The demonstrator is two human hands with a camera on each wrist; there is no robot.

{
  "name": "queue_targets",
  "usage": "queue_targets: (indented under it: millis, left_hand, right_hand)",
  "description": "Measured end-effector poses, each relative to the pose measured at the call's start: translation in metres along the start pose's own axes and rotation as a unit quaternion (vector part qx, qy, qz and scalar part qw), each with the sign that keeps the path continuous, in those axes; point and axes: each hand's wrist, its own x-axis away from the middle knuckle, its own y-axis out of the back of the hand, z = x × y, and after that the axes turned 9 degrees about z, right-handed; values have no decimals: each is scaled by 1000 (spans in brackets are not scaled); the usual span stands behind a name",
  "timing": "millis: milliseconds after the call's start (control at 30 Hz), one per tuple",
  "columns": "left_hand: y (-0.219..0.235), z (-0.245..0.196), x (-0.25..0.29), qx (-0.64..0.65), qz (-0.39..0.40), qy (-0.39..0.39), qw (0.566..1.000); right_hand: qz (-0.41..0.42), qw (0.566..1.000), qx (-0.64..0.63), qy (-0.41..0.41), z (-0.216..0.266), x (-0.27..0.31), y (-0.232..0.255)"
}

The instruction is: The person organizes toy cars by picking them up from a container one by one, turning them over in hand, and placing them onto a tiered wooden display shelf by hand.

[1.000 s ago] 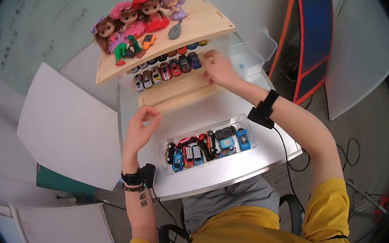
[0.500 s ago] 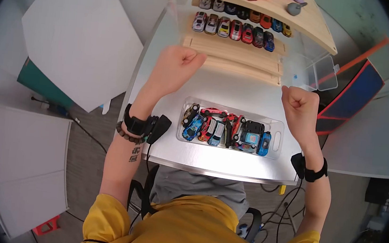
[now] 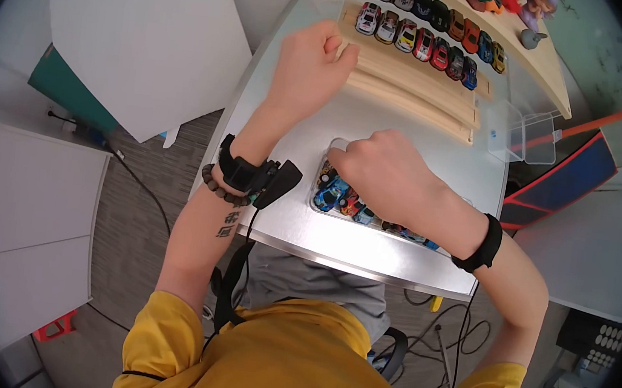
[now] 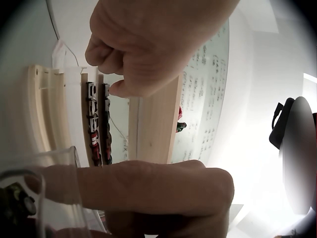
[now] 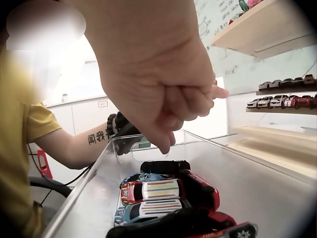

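My left hand (image 3: 309, 69) hovers over the table's left side, fingers curled and nothing in them, near the left end of the lower wooden steps (image 3: 412, 98). My right hand (image 3: 389, 173) is above a clear plastic box (image 5: 79, 201), back upward, hiding much of it in the head view. In the right wrist view most of its fingers fold into the palm, one finger points forward, and nothing shows in its grasp. Several toy cars lie jumbled in the box, among them a blue one (image 3: 331, 195) and a red one with a white striped roof (image 5: 156, 190).
Two rows of toy cars (image 3: 424, 45) stand on wooden steps at the back. Above them is a wooden shelf (image 3: 544, 67) with dolls and a grey figure (image 3: 530, 39). An open clear container (image 3: 533, 138) sits at the table's right edge.
From the shelf's car row, my right hand has come back past the box's right end and then left over the box. My left hand has moved forward. The head view has shifted.
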Motion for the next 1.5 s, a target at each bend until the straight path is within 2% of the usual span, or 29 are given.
queue_targets:
  millis: [133, 267, 367, 433, 633, 767, 867, 933, 967, 1033, 1067, 1133, 1167, 1233, 1300, 1433, 1500]
  left_hand:
    - [-1, -1, 0, 18, -1, -11, 1000]
    - [-3, 1, 0, 13, -2, -17, 1000]
    - [-4, 2, 0, 12, 6, -20, 1000]
    - [-3, 2, 0, 2, 7, -10, 1000]
    - [-6, 7, 0, 37, -47, -23, 998]
    - [-4, 3, -1, 51, -38, -18, 998]
    - [-1, 0, 0, 83, -2, -14, 996]
    - [3, -4, 2, 137, 94, -8, 986]
    - [1, -3, 3, 135, 93, -24, 986]
    - [-3, -4, 6, 338, 228, -26, 913]
    - [0, -11, 7, 332, 235, -42, 912]
    - [1, -26, 8, 410, 352, -4, 841]
    - [-2, -30, 10, 401, 360, -15, 842]
    - [-8, -28, 15, 426, 384, -55, 817]
    - [-12, -25, 14, 395, 391, -77, 828]
    - [-15, -26, 16, 399, 366, -80, 837]
    - [-15, -27, 18, 367, 356, -63, 857]
  right_hand:
    - [18, 999, 50, -10, 2, -6, -10]
    - [22, 999, 48, -9, 6, -6, -13]
    - [-9, 999, 47, -24, 10, -6, -18]
    - [37, 997, 62, -17, 14, -6, -14]
    - [29, 997, 67, 7, 10, -5, -15]
    - [8, 997, 68, 39, 4, 4, -7]
    - [-39, 995, 85, 40, 1, 21, 12]
    - [-148, 988, 34, 39, -9, 37, 24]
    - [-156, 986, 47, 34, -15, 45, 31]
    - [-243, 970, 4, -28, -28, 62, 45]
    - [-278, 959, -22, -40, -38, 67, 45]
    - [-313, 948, -24, -55, -56, 74, 42]
    - [-334, 940, -40, -63, -62, 76, 41]
    - [-346, 934, -57, -71, -67, 77, 38]
    - [-353, 928, -104, -50, -69, 77, 40]
    - [-358, 925, -121, -35, -67, 74, 35]
    - [-356, 924, -136, -38, -66, 77, 33]
